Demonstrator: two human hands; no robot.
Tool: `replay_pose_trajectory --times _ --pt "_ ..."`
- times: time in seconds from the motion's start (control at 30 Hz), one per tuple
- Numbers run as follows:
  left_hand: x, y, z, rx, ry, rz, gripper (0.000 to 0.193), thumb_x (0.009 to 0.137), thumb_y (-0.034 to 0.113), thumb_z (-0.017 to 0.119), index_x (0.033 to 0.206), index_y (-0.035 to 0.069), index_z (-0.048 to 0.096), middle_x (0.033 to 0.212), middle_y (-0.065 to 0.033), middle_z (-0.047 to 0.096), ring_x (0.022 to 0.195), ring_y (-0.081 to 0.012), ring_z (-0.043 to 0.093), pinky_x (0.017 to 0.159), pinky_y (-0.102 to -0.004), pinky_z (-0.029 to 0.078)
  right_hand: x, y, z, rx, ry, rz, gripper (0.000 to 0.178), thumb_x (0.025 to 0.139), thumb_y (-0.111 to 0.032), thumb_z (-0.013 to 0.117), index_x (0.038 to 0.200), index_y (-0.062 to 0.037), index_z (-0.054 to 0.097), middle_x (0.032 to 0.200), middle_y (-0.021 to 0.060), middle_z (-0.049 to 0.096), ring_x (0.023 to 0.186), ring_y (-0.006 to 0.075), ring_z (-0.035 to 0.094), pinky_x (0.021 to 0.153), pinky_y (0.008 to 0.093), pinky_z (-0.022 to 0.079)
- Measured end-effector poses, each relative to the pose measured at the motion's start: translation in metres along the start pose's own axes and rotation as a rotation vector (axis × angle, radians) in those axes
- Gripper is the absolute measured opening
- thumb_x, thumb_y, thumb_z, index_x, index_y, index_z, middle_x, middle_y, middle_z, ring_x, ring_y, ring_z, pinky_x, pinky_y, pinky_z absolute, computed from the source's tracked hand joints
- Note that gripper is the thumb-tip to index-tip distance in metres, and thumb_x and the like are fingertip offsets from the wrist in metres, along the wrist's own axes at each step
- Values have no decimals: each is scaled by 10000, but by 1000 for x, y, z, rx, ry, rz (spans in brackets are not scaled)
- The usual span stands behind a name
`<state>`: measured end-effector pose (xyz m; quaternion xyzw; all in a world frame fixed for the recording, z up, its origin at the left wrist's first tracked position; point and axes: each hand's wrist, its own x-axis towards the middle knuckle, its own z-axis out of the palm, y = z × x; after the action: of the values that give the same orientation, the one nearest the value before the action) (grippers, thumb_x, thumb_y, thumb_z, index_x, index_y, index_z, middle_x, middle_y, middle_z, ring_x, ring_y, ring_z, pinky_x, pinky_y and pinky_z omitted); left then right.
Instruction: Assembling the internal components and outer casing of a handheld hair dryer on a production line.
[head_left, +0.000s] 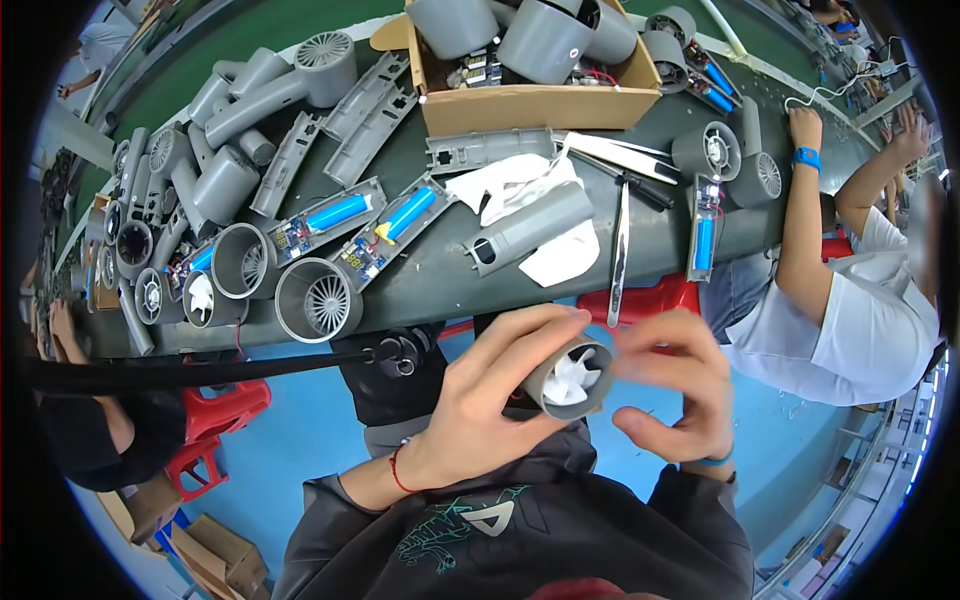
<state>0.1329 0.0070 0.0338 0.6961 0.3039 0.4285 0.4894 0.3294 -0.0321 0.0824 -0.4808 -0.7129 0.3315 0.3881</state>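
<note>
In front of my chest, my left hand is wrapped around a short grey tubular fan housing, thumb below and fingers above. Its round opening faces up and to the right, showing a white bladed impeller inside. My right hand is just right of the rim, fingers curved and thumb apart, with nothing visible between them. Its fingertips are close to the rim; whether they touch it I cannot tell. On the bench beyond lie a grey half-shell on white cloth and tweezers.
A cardboard box of grey housings stands at the bench's far side. Grey parts crowd the left, with open shells holding blue batteries and circuit boards. Red stools stand below the bench. A co-worker's arm rests on the right.
</note>
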Motion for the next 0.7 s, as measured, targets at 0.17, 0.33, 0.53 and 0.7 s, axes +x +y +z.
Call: replay_pose_trajectory --times 0.17,0.33,0.53,0.7 --pt "10 -3 2 154 -24 62 624 540 29 831 1137 35 649 1068 -115 562 921 -252 621 776 -333 517 14 -13 0 -516 -95 -89 333 644 -97 789 951 -52 672 925 69 651 663 226 604 550 314 482" --pt "2 -8 4 199 -112 -5 623 556 78 812 1154 77 637 988 -92 544 837 -268 593 701 -358 508 16 -8 -9 -527 -384 -90 279 800 -208 690 989 -50 560 861 59 611 605 203 624 472 322 471" --pt "-36 -17 19 143 -205 -199 560 579 131 842 1090 16 645 911 -110 583 774 -257 632 662 -326 528 -17 25 11 -212 -530 109 237 826 -167 686 976 -28 565 809 98 594 600 248 618 498 325 487" --pt "-71 -22 25 154 -338 -321 517 632 240 838 1041 15 617 923 -112 582 753 -285 660 638 -358 543 -65 45 40 206 -470 364 170 850 -125 657 951 -21 569 770 71 589 582 167 606 531 271 499"
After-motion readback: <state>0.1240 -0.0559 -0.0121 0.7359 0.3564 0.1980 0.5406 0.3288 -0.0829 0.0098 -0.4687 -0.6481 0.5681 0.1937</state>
